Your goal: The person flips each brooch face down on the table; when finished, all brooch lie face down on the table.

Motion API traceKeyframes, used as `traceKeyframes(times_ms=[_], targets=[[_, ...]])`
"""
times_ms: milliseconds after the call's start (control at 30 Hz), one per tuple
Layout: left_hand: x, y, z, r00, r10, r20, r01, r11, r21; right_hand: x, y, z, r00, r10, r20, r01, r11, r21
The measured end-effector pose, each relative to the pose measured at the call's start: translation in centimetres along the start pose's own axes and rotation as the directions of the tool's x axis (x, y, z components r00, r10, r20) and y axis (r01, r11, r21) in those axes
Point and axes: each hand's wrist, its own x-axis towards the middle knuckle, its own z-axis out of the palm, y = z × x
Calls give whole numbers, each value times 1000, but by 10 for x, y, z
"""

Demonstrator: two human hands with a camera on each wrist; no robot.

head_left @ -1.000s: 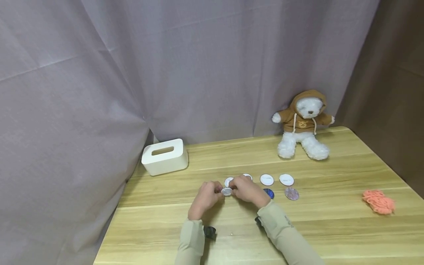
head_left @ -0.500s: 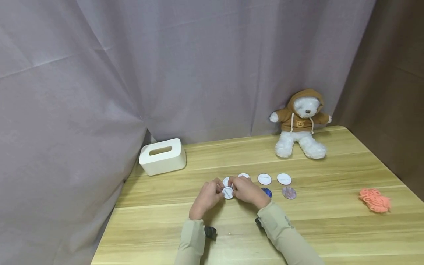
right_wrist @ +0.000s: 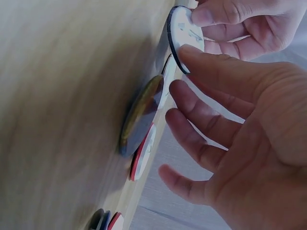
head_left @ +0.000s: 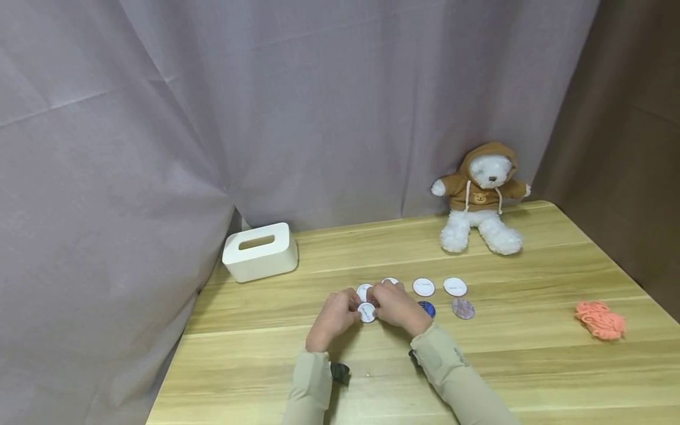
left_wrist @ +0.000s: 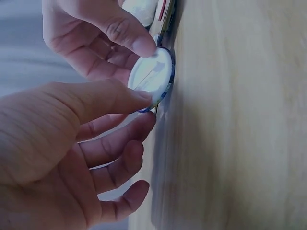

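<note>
A round pin-back button badge [head_left: 366,312] is between both hands, its white back with the pin facing up toward the head camera. My left hand [head_left: 334,317] pinches its left edge, thumb on the white back. The right hand [head_left: 399,307] pinches the opposite edge; in the right wrist view its other fingers [right_wrist: 196,143] are spread and loosely bent. In the left wrist view the badge [left_wrist: 153,72] is tilted close over the wood. Just behind it lies another white-backed badge [head_left: 363,291], partly covered by the hands.
More white-backed badges [head_left: 424,287] [head_left: 455,287] line the back row, one partly behind the right hand. A blue badge [head_left: 427,309] and a pinkish-purple badge [head_left: 464,309] lie in front. A tissue box [head_left: 260,252], teddy bear [head_left: 482,200] and coral yarn [head_left: 600,320] stand farther out.
The held badge has tipped from a steep slant to show its full white back and come slightly nearer the person. Both hands keep their pinch. The head view has shifted a little.
</note>
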Motion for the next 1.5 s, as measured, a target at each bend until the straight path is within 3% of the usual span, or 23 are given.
traceKeyframes(times_ms=[533, 1000, 1233, 1500], targets=[[3, 0, 3, 1000, -11, -4, 11, 997, 75, 0, -4, 3, 999, 35, 17, -33, 995, -99], [7, 7, 2, 999, -40, 5, 39, 996, 86, -5, 6, -8, 998, 69, 12, -68, 997, -48], [12, 19, 2, 1000, -9, 25, 7, 997, 83, -15, 13, -16, 997, 71, -24, -71, 997, -16], [20, 33, 14, 997, 45, 57, -49, 996, 70, -28, 19, -19, 996, 82, -40, -84, 996, -43]])
